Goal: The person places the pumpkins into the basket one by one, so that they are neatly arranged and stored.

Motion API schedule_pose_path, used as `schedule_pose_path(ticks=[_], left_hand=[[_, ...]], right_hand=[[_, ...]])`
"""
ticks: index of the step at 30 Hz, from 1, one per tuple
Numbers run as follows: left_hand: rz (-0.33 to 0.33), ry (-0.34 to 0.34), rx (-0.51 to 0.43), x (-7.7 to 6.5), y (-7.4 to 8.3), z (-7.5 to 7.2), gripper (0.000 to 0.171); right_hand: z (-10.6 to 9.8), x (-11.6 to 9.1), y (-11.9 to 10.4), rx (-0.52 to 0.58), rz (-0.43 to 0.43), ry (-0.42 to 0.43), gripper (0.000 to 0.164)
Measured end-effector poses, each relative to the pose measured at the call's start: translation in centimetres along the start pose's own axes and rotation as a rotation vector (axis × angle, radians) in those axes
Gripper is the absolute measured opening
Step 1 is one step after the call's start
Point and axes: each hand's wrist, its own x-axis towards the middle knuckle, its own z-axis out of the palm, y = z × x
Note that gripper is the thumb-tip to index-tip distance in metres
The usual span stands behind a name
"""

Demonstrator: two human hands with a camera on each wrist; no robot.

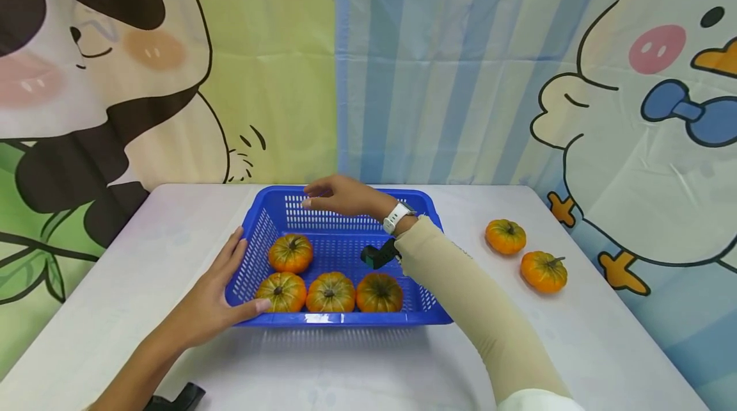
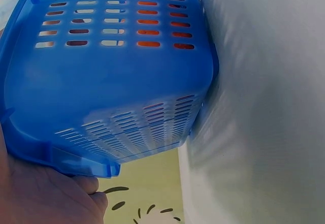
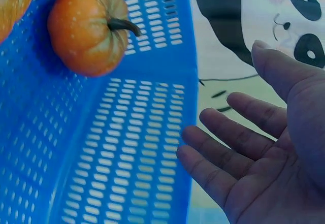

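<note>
A blue plastic basket (image 1: pixel 340 318) with slotted walls stands on the white table. Inside it several small orange pumpkins sit: three along the near wall, such as the middle pumpkin (image 1: pixel 331 293), and one pumpkin (image 1: pixel 290 253) behind them at the left. My left hand (image 1: pixel 215 299) rests on the basket's left side, thumb over the near rim; the left wrist view shows its fingers along the outside of the rim. My right hand (image 1: pixel 348 196) hovers above the back of the basket, holding nothing. In the right wrist view its fingers (image 3: pixel 228 158) are spread and relaxed.
Two more pumpkins lie on the table right of the basket, one pumpkin (image 1: pixel 505 236) farther back and another pumpkin (image 1: pixel 544 271) nearer. A curtain (image 1: pixel 437 65) with cartoon animals hangs behind the table (image 1: pixel 190 219). A white watch (image 1: pixel 397 216) is on the right wrist.
</note>
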Motion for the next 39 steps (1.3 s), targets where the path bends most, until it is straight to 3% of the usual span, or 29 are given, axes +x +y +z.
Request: schedule_pose_path(ticks=[7,16,22,39], left_hand=[[0.027,0.009,-0.016,0.0,0.0,0.0,0.104],[0.026,0.007,-0.012,0.0,0.2,-0.1,0.105],[0.019,0.004,-0.010,0.1,0.3,-0.2,0.105],[-0.001,-0.003,-0.017,0.1,0.1,0.0,0.104]], right_hand=[[-1.8,-2.2,1.6,0.058,0.028,0.058,0.045],[-3.7,-5.1,2.0,-0.024,0.062,0.081,0.045],[-4.9,-7.3,2.8,-0.011,0.100,0.159,0.045],[-7.3,-13.9,5.0,-0.016,0.079,0.449,0.045]])
